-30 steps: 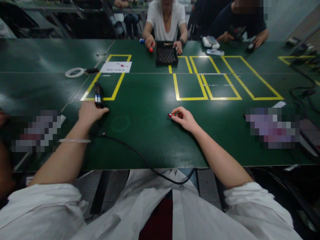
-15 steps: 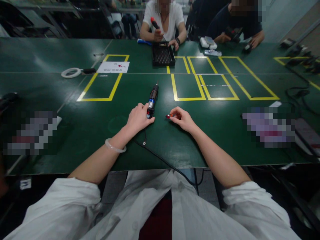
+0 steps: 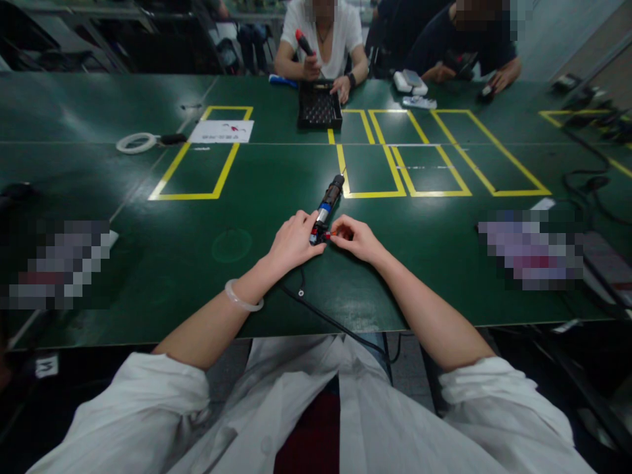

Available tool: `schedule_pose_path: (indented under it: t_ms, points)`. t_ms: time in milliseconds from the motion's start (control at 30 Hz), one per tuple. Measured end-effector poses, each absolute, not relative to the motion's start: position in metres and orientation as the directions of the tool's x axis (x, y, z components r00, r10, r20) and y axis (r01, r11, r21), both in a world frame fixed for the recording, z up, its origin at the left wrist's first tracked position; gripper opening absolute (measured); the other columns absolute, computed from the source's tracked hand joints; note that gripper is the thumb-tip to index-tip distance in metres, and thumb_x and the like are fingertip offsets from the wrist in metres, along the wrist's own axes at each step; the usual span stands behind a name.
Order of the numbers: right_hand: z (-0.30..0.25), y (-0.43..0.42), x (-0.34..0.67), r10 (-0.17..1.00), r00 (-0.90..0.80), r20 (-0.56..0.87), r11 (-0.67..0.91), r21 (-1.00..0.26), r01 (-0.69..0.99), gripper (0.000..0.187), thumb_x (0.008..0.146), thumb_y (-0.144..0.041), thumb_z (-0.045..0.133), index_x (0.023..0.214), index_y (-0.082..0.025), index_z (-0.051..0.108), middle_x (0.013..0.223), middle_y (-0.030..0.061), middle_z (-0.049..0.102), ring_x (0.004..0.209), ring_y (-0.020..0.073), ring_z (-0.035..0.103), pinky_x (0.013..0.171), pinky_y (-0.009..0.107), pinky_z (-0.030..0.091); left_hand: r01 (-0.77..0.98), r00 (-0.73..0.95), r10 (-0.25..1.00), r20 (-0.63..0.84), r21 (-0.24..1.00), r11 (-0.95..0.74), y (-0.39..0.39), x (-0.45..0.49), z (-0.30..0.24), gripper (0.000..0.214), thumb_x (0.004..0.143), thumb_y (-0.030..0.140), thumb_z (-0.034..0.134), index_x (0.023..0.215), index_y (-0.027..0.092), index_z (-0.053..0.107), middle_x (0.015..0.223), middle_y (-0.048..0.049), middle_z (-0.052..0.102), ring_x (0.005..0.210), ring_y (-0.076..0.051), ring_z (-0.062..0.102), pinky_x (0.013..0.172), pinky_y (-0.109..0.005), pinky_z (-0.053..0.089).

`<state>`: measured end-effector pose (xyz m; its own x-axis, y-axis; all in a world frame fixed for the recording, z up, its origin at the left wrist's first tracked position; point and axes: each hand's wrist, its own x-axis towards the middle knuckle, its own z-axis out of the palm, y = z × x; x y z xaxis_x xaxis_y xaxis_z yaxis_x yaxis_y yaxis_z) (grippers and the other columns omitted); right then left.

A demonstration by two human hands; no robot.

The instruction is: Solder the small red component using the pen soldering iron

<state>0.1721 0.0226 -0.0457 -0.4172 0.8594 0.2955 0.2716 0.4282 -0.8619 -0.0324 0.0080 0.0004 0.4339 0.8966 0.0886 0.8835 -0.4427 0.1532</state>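
My left hand (image 3: pixel 297 238) is closed around the lower end of an electric screwdriver (image 3: pixel 328 203), a dark cylinder with a silver and blue band. Its thin bit points away from me and to the right. My right hand (image 3: pixel 356 237) pinches a small red and orange piece (image 3: pixel 332 234), mostly hidden by the fingers. The tip of that piece meets the screwdriver's near end; whether it is inserted cannot be made out. A black cable (image 3: pixel 328 318) runs from below my left hand over the table's front edge. A small ring terminal (image 3: pixel 301 293) hangs on a short wire beside it.
Yellow tape frames (image 3: pixel 375 195) mark the green table (image 3: pixel 276 303). A printed sheet (image 3: pixel 222 131) and a white cable coil (image 3: pixel 135 143) lie at the far left. Across the table, a person holds a red-tipped tool (image 3: pixel 303 43) over a black tray (image 3: pixel 320 122). Another person sits right.
My left hand has moved right with the electric screwdriver, whose bit now leans further right. The red piece in my right hand has come up against the screwdriver's near end.
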Motion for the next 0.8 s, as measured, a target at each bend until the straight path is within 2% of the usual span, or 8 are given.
schedule_pose_path:
  t_ms: [267, 467, 800]
  points:
    - [-0.0477, 0.0208, 0.1675, 0.809, -0.460, 0.366, 0.550, -0.747, 0.373, 0.009, 0.086, -0.026, 0.064, 0.090, -0.021, 0.058, 0.086, 0.0011, 0.056, 0.069, 0.0141, 0.052, 0.068, 0.028, 0.042, 0.887, 0.423, 0.903, 0.082, 0.165, -0.431, 0.0088, -0.0337, -0.0006, 0.066, 0.084, 0.043, 0.063, 0.143, 0.021, 0.045, 0.116, -0.0132, 0.054, 0.105, -0.030, 0.058, 0.085, -0.039, 0.046]
    - [-0.0445, 0.0184, 0.1634, 0.809, -0.468, 0.355, 0.556, -0.720, 0.415, 0.006, 0.088, -0.024, 0.063, 0.091, -0.020, 0.060, 0.089, 0.0025, 0.057, 0.069, 0.0145, 0.053, 0.069, 0.029, 0.043, 0.884, 0.434, 0.896, 0.094, 0.145, -0.444, 0.0091, -0.0339, -0.0023, 0.066, 0.085, 0.045, 0.062, 0.143, 0.018, 0.045, 0.118, -0.0149, 0.054, 0.103, -0.031, 0.058, 0.084, -0.040, 0.047]
    - [-0.0446, 0.0190, 0.1650, 0.800, -0.470, 0.373, 0.567, -0.726, 0.389, 0.006, 0.090, -0.022, 0.061, 0.092, -0.021, 0.066, 0.088, 0.0031, 0.057, 0.073, 0.0159, 0.055, 0.073, 0.030, 0.046, 0.891, 0.415, 0.905, 0.094, 0.161, -0.425, 0.0072, -0.0312, -0.0019, 0.066, 0.087, 0.049, 0.062, 0.144, 0.021, 0.045, 0.118, -0.0140, 0.055, 0.104, -0.031, 0.059, 0.085, -0.040, 0.047]
